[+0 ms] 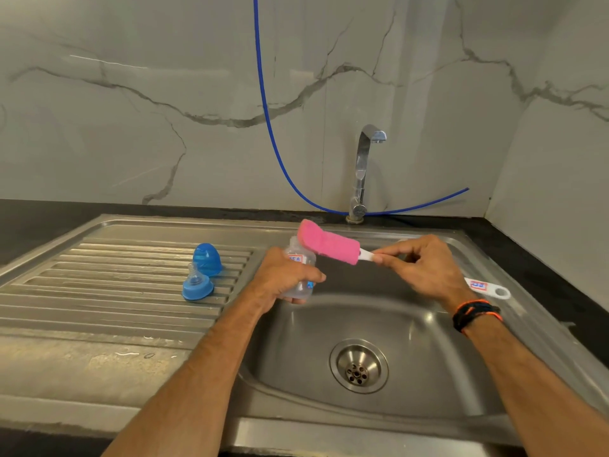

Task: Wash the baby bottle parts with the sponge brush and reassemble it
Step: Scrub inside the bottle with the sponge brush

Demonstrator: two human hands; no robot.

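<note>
My left hand (286,275) grips a clear baby bottle body (301,270) over the left edge of the sink basin, its open mouth pointing up and away. My right hand (425,267) holds the white handle of the sponge brush; the pink sponge head (328,242) lies across the bottle's mouth, outside it. The handle's end (491,288) sticks out behind my right wrist. On the ribbed drainboard to the left stand the blue cap (206,258) and the blue collar with its clear teat (197,285).
The steel sink (468,384) has a drain (359,366) in the middle. A chrome tap (362,169), not running, rises behind it. A blue hose (270,127) hangs down the marble wall. Dark countertop surrounds the sink.
</note>
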